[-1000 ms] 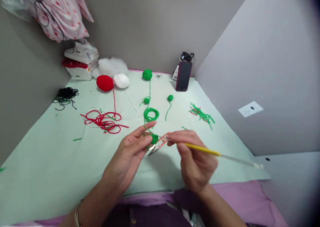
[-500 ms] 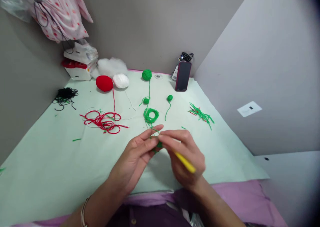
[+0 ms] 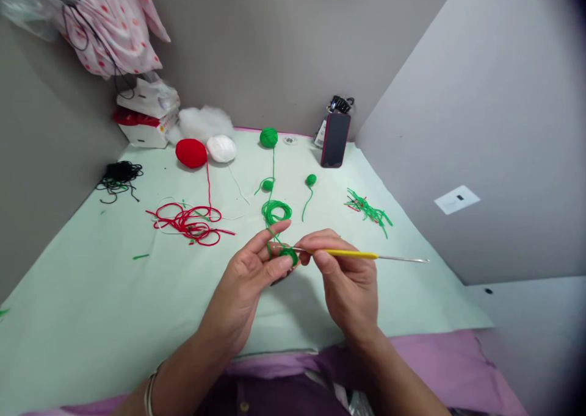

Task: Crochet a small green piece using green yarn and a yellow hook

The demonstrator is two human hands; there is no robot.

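My left hand [image 3: 249, 276] pinches a small green crochet piece [image 3: 289, 256] between thumb and fingers. Its index finger is raised, with green yarn [image 3: 269, 233] running over the fingers. Something dark and reddish shows beneath the piece, too small to make out. In my right hand [image 3: 350, 276] is a crochet hook [image 3: 350, 254] with a yellow handle, lying nearly level, its far metal end pointing right. The hook's left tip is at the green piece. Just beyond my hands lies a loose coil of green yarn [image 3: 280, 211], which leads back toward a green yarn ball [image 3: 268, 137].
Tangled red yarn [image 3: 187, 221] lies left, below a red ball [image 3: 191, 153] and a white ball [image 3: 221, 149]. Black yarn [image 3: 119, 173] sits far left. Green scraps [image 3: 368, 210] lie right; a phone [image 3: 336, 139] stands at the back. Walls border the table [image 3: 114, 318].
My right hand has turned the hook from slanting down toward me to nearly level. The green piece has tilted into fuller view, and my left index finger has shifted slightly.
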